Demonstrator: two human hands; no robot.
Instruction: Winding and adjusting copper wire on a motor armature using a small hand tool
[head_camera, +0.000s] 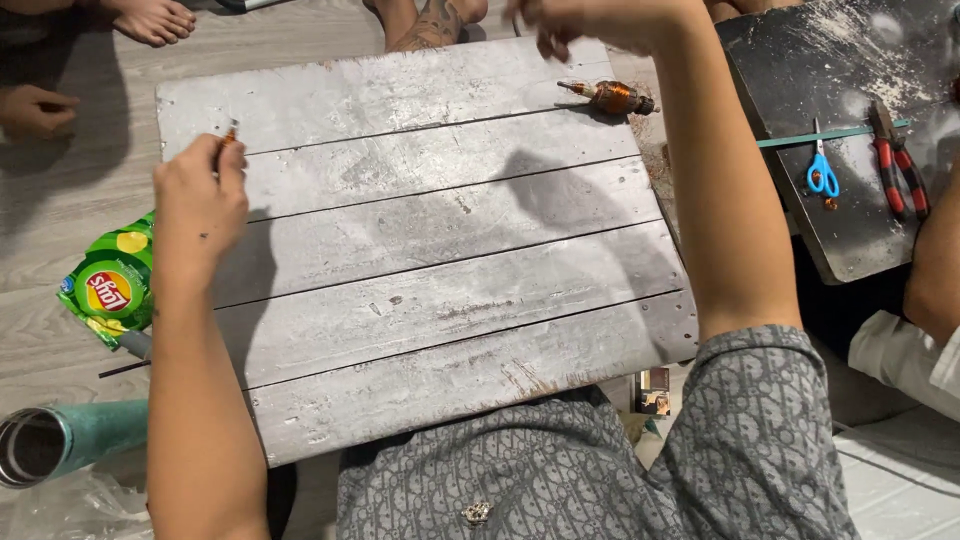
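Note:
A grey wooden plank board (430, 250) lies across my lap. My left hand (198, 195) is at its left edge, fingers pinched on a small copper-coloured piece (229, 134) that sticks up from my grip. My right hand (590, 22) is raised at the board's far edge, fingers curled; whether it holds anything is unclear. A motor armature (612, 97) with copper windings lies on the board just below my right hand, apart from it.
A green snack bag (108, 285) lies left of the board, a teal metal tube (70, 440) at lower left. A dark board (850, 130) at right carries blue scissors (822, 172) and red-handled pliers (900, 170). Other people's feet (430, 20) and a hand (35, 108) are nearby.

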